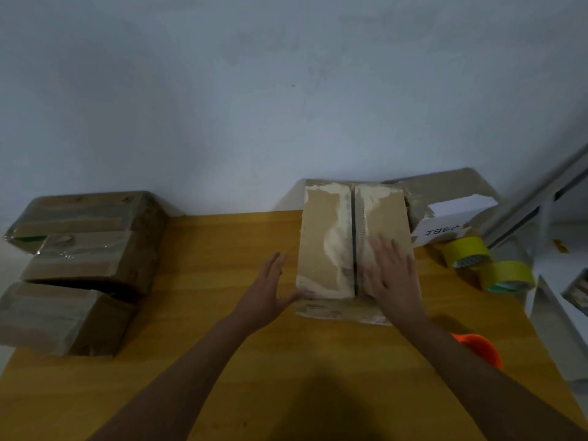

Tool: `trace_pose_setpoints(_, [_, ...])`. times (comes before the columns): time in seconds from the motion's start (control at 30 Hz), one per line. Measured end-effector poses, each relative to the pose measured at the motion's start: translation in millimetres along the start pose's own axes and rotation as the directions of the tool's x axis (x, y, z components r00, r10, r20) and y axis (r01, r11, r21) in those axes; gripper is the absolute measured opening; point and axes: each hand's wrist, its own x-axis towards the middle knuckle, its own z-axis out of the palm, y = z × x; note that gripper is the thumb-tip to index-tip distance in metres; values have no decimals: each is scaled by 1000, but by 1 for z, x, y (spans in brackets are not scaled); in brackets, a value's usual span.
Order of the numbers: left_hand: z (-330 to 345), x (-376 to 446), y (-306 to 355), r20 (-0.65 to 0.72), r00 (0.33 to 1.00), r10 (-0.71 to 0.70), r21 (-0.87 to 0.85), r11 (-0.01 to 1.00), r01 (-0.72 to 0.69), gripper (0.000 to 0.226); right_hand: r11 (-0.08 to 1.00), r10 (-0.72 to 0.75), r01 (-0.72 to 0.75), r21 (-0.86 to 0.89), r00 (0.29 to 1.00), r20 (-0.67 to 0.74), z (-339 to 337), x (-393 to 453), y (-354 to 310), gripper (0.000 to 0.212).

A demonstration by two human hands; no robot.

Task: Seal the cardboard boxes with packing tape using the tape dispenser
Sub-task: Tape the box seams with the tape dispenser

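On the near right flap of the plain brown cardboard box, the right hand lies flat, fingers straight and spread a bit, palm pressing down just right of the centre seam. It's holding nothing, just pushing. The left hand is at the box's near left corner, about 8 o'clock from the box's middle, fingers straight and close together, thumb out and touching the corner edge, so it's loose too, nothing gripped.

The box itself sits on the yellow-orange wooden table, a bit right of centre, flaps down with a dark gap running 12 to 6 down the middle and pale torn patches where the paper skin is peeled off. No tape over that seam as far as I can see.

Out at 3 o'clock from the box, two rolls of yellow packing tape lie touching each other near the table's right edge. At 5 o'clock, half hidden behind the right forearm, there's an orange plastic thing, might be the dispenser but I can't tell. At 1 o'clock, a white box with black print and more cardboard behind it against the wall.

Way over at 9 o'clock, well apart, a stack of taped brown cardboard boxes sits on the table's left edge.
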Motion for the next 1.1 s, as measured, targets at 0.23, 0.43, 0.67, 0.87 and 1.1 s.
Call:
trace_pose_setpoints(0.23, [1, 36, 45, -39, 973, -228, -126, 967, 221, 63, 768, 456, -473, 431, 877, 149, -18, -11, 1, 58])
trace_pose_setpoints(0.43, [-2, 36, 36, -116, 939, -323, -91, 945, 314, 63, 639, 505, -535, 552, 834, 223, -12, -48, -33, 49])
trace_pose_setpoints(0.67, [-33, 54, 11, -161, 930, -329, 232, 904, 360, 54, 563, 376, -499, 658, 864, 334, 10, -105, -81, 20])
trace_pose_setpoints(0.87, [-31, 44, -4, -144, 968, -203, 291, 927, 238, 61, 785, 309, -387, 484, 921, 235, -5, -80, -55, 32])
trace_pose_setpoints(1.1, [4, -47, -1, -188, 774, -604, -552, 717, 425, 73, 899, 367, -372, 229, 928, 67, -15, 7, -3, 53])
